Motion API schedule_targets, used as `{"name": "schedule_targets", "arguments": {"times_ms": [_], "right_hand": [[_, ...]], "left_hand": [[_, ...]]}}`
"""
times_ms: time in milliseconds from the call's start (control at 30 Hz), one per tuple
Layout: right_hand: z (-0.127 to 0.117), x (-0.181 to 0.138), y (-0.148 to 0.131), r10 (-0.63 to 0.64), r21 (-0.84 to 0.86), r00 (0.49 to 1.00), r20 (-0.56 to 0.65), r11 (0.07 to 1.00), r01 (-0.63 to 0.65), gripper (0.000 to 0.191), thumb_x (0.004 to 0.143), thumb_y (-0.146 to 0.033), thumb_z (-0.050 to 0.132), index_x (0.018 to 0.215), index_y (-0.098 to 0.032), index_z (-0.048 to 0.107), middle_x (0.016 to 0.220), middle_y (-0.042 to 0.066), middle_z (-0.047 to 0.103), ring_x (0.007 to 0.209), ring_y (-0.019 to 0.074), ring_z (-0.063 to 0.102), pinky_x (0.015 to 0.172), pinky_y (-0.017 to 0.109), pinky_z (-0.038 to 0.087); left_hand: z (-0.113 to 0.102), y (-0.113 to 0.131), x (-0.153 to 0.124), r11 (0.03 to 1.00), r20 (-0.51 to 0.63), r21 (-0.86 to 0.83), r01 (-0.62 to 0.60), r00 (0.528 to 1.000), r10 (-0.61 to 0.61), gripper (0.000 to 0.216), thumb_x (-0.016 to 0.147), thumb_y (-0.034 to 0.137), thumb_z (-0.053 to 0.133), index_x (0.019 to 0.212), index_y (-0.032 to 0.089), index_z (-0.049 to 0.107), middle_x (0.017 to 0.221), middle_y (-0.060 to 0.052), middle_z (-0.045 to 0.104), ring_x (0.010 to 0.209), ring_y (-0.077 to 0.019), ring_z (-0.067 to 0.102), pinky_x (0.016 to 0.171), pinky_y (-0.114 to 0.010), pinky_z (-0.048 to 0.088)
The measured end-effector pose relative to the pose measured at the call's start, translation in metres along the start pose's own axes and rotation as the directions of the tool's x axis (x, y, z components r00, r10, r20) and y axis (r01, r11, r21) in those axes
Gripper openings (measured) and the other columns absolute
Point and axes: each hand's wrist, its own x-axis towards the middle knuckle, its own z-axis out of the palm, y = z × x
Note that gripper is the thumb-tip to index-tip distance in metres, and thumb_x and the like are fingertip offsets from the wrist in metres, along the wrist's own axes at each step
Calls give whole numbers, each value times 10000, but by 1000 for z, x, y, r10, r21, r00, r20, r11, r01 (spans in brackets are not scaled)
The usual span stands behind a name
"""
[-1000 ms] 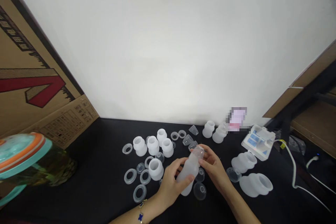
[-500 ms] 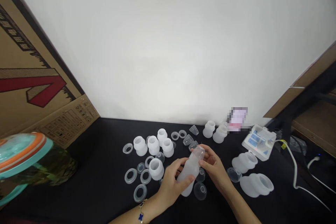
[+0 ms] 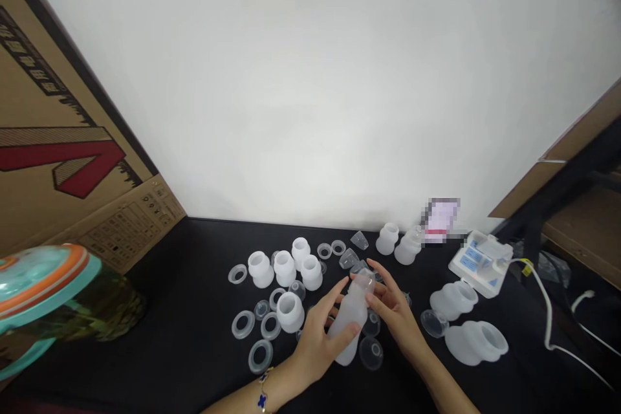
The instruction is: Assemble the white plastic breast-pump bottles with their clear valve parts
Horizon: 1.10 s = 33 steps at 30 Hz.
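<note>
A frosted white baby bottle (image 3: 350,317) with a clear cap (image 3: 363,281) on top leans slightly to the right, above the black table. My left hand (image 3: 323,333) is wrapped round its body. At the neck and cap, my right hand (image 3: 391,307) closes with thumb in front and fingers behind, the index finger raised. Clear domed caps (image 3: 371,353) lie just below and right of the bottle. To the left stand several short white bottle pieces with open necks (image 3: 290,312), among loose translucent rings (image 3: 261,356). Clear tapered cups (image 3: 349,259) lie behind my hands.
Two white bottle pieces (image 3: 387,239) stand near the wall, and two larger ones (image 3: 476,343) lie at the right beside a clear cap (image 3: 434,323). A white box (image 3: 480,263) with a cable sits behind them. A lidded jar (image 3: 82,304) and a cardboard box (image 3: 72,162) occupy the left.
My right hand has loosened a little round the cap, with its index finger lifted away. The left hand keeps its hold on the bottle. The view has shifted very slightly.
</note>
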Motion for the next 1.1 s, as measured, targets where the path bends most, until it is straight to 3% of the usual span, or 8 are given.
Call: {"name": "schedule_targets", "arguments": {"times_ms": [133, 300, 533, 867, 1100], "right_hand": [[1, -4, 3, -15, -66, 998, 66, 998, 19, 648, 874, -417, 755, 1447, -373, 455, 1170, 69, 735, 968, 273, 714, 863, 423, 545], [3, -9, 6, -33, -238, 993, 117, 969, 61, 998, 837, -430, 796, 1598, -355, 154, 1123, 75, 738, 936, 280, 705, 870, 441, 528], [8, -13, 11, -49, -317, 969, 241, 940, 127, 1372, 720, -503, 881, 1593, -315, -160, 1170, 99, 731, 922, 275, 715, 891, 460, 524], [6, -15, 15, -47, -364, 950, 308, 917, 163, 1453, 691, -469, 909, 1556, -349, -252, 1413, 162, 597, 1092, 304, 704, 964, 503, 529], [10, -20, 19, 4, -466, 933, 359, 867, 176, 1483, 633, -499, 926, 1579, -327, -203, 1578, 182, 412, 1302, 336, 579, 1067, 505, 477]], "left_hand": [[0, 3, 0, 1000, 10, -8, -3, 1000, 3, 673, 892, 447, 701, 1500, 277, 467, 1169, -75, 687, 835, -214, 663, 688, -293, 524], [1, 4, 0, 1000, -22, -5, 16, 1000, -16, 666, 901, 474, 688, 1493, 259, 471, 1221, -99, 680, 887, -239, 671, 710, -307, 522], [0, -3, -2, 998, -27, -65, -14, 1000, 12, 713, 904, 494, 678, 1526, 264, 416, 1278, -120, 640, 954, -278, 674, 758, -347, 544], [2, -2, -5, 992, -34, -129, 8, 999, -12, 822, 867, 515, 718, 1559, 268, 350, 1330, -133, 599, 931, -284, 672, 778, -386, 560], [3, -7, -6, 970, -48, -242, 3, 999, -15, 861, 878, 510, 716, 1584, 289, 278, 1407, -139, 548, 965, -281, 679, 824, -421, 584]]}}
